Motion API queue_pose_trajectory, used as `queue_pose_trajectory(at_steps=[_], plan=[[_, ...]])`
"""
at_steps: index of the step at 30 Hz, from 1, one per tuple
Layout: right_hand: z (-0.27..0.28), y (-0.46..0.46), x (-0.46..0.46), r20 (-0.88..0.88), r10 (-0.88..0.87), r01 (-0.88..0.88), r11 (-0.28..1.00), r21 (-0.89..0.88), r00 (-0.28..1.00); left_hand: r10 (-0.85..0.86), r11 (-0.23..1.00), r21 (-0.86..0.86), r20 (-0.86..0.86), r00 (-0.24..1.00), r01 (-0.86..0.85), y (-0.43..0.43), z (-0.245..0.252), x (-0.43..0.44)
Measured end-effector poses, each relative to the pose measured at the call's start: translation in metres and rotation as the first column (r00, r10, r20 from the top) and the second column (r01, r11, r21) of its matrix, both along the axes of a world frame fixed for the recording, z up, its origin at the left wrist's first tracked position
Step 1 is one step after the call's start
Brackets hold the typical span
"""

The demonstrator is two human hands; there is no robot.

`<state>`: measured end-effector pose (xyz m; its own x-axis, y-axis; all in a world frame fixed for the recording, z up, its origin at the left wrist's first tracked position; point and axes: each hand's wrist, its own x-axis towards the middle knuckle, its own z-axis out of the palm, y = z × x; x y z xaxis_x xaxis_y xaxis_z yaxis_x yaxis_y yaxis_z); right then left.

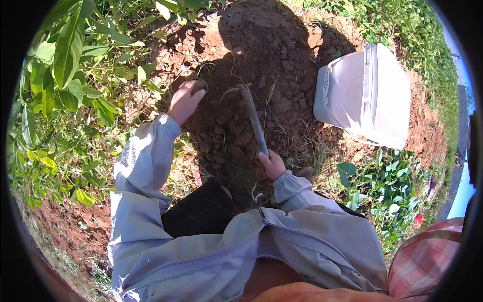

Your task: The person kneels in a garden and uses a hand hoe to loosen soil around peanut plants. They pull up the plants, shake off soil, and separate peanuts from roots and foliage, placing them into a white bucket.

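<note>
My right hand [272, 165] is closed around the lower end of a short handle. This belongs to a curved-tined hand rake [253, 113], whose head rests on or just over the shaded, cloddy reddish soil [279, 56]. Up and to the left, my left hand [187, 99] is at the edge of the dug soil, its fingers curled downward beside a thin green blade of grass. The fingertips are partly hidden, and whether they hold anything cannot be told.
A white plastic bucket [349, 88] stands or leans on the soil at the right. Leafy green plants [68, 56] crowd the left side. Low broad-leaved vines [396, 181] grow at the lower right, near a pink checked cloth [426, 260].
</note>
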<state>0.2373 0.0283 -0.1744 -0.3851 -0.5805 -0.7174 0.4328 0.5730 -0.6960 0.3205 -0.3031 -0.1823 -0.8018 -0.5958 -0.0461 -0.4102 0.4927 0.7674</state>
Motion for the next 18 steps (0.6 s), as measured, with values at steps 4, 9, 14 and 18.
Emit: queue_pose_trajectory(at_steps=[4,9,14,18], plan=[[0.003,-0.005,-0.014,-0.024,-0.222,0.220,0.972,-0.078,0.975,-0.001,0.955,-0.295,-0.024,1.000,-0.006,-0.012,0.012,-0.072],[0.024,0.007,-0.037,0.195,-0.385,0.414,0.900,-0.136,0.902,-0.148,0.692,-0.718,-0.052,0.988,0.066,-0.036,-0.023,-0.160],[0.034,0.006,-0.047,0.096,-0.428,0.438,0.883,-0.166,0.899,-0.278,0.611,-0.741,0.128,0.952,0.278,-0.063,-0.040,-0.206],[0.033,0.012,-0.046,0.082,-0.427,0.435,0.884,-0.169,0.900,-0.362,0.752,-0.565,0.076,0.929,0.339,-0.085,-0.035,-0.201]])
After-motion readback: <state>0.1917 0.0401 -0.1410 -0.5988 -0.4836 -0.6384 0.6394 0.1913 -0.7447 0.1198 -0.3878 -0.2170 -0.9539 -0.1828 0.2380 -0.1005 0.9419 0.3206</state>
